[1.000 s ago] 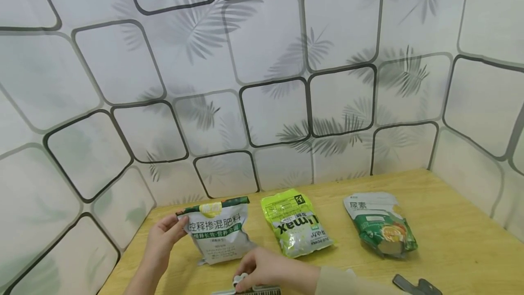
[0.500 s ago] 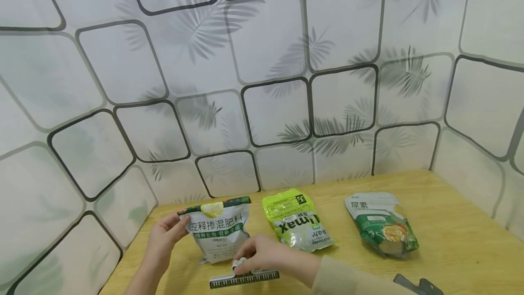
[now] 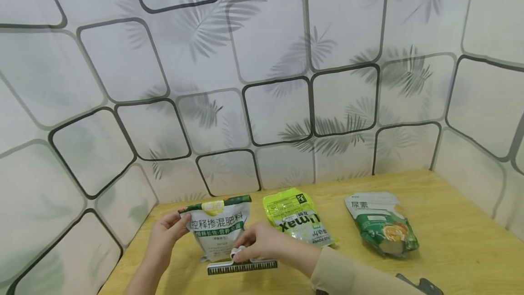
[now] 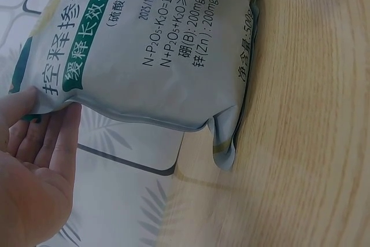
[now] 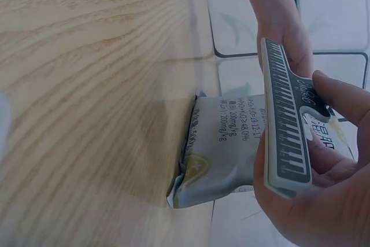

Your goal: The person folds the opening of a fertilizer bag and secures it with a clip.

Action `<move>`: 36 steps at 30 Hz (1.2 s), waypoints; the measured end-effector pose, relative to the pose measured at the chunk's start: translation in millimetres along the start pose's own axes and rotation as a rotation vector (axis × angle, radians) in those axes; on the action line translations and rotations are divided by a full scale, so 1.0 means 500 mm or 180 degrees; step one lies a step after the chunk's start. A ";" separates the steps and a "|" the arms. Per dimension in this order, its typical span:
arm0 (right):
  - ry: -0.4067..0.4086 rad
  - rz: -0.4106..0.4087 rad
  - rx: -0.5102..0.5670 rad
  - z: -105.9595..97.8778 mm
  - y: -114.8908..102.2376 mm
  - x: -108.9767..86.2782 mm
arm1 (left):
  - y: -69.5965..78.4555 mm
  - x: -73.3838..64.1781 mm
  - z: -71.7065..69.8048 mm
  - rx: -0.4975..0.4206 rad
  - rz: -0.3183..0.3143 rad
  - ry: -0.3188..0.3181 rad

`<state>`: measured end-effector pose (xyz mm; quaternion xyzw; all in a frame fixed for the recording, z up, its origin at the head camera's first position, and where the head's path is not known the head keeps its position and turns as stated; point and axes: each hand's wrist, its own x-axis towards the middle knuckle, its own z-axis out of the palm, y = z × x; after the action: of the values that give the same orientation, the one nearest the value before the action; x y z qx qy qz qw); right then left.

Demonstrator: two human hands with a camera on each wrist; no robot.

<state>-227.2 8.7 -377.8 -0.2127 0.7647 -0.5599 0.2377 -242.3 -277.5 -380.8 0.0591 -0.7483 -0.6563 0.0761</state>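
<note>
A white fertilizer bag [image 3: 214, 236] with a dark green top edge stands upright on the table. My left hand [image 3: 163, 236] pinches its upper left corner between thumb and fingers, also plain in the left wrist view. In front of the bag's lower part, my right hand [image 3: 264, 244] pinches the handles of a wide bag clip [image 3: 242, 267]. The clip has a black-and-white piano-key pattern along its bar. In the right wrist view, the clip [image 5: 284, 125] partly hides the bag [image 5: 231, 143] behind it. Whether its jaws are parted cannot be made out.
A lime-green and silver bag [image 3: 296, 215] lies right of the white one. Farther right is a green and white bag [image 3: 380, 224]. A dark grey object [image 3: 421, 284] is cut off at the lower edge. A patterned curtain [image 3: 278, 113] stands behind the wooden table [image 3: 458, 245].
My right hand has lifted the clip up and forward, nearer the white bag, so its whole bar now shows. My left hand keeps its hold on the bag's corner.
</note>
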 end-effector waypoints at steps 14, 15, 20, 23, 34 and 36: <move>0.0091 -0.0074 -0.0066 -0.026 -0.032 0.002 | 0.000 0.000 -0.002 0.0030 -0.0007 -0.0020; 0.0100 -0.0094 -0.0073 -0.029 -0.034 0.003 | 0.000 0.000 -0.002 0.0030 -0.0013 -0.0015; 0.0207 -0.0128 -0.0160 -0.037 -0.043 0.003 | 0.001 0.000 -0.001 0.0039 -0.0014 -0.0013; 0.0250 -0.0122 -0.0155 -0.046 -0.045 0.004 | 0.001 0.000 -0.001 0.0022 -0.0009 -0.0014; 0.0285 -0.0128 -0.0073 -0.071 -0.053 0.011 | -0.001 0.001 -0.001 -0.0013 0.0040 -0.0059; 0.0284 -0.0115 -0.0072 -0.071 -0.056 0.012 | -0.002 0.002 -0.002 -0.0015 0.0040 -0.0059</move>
<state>-251.7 23.9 -342.7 -0.2039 0.7769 -0.5643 0.1908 -243.0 -278.8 -381.4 0.0481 -0.7478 -0.6581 0.0733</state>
